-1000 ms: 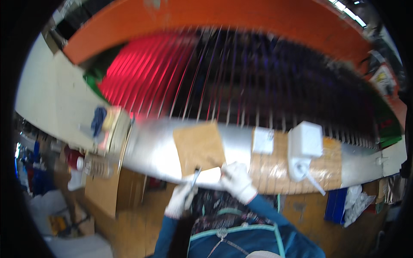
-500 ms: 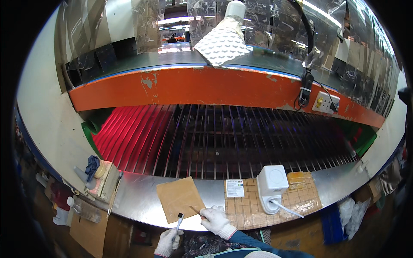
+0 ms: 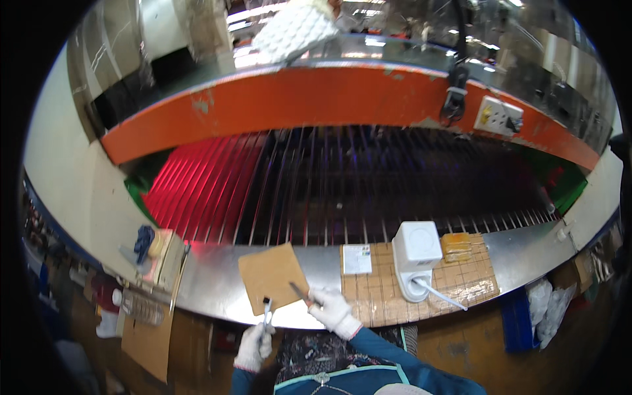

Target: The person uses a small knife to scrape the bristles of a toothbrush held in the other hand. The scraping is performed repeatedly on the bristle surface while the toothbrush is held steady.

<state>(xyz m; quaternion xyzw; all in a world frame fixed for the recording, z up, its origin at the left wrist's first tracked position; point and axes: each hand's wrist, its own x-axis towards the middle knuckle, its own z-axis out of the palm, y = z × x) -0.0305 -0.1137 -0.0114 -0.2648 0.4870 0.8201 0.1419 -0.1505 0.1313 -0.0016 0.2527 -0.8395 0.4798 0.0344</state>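
My left hand, in a white glove, is closed around the pale handle of a small brush. The brush head is dark and points away from me, over the lower edge of a square brown sheet. My right hand, gloved too, pinches a slim pointed strip, greyish with an orange-brown part by the fingers. Its tip lies over the right side of the sheet; whether it touches is unclear. The sheet lies on a shiny metal ledge.
A white bottle-like dispenser with a nozzle stands on a taped brown board, beside a small card and an amber block. Past the ledge, parallel rods, lit red at left, run under an orange beam.
The whole view has shifted, so the ledge and machine appear higher in the picture. Both hands keep their holds, and the brush and strip are slightly further apart over the sheet.
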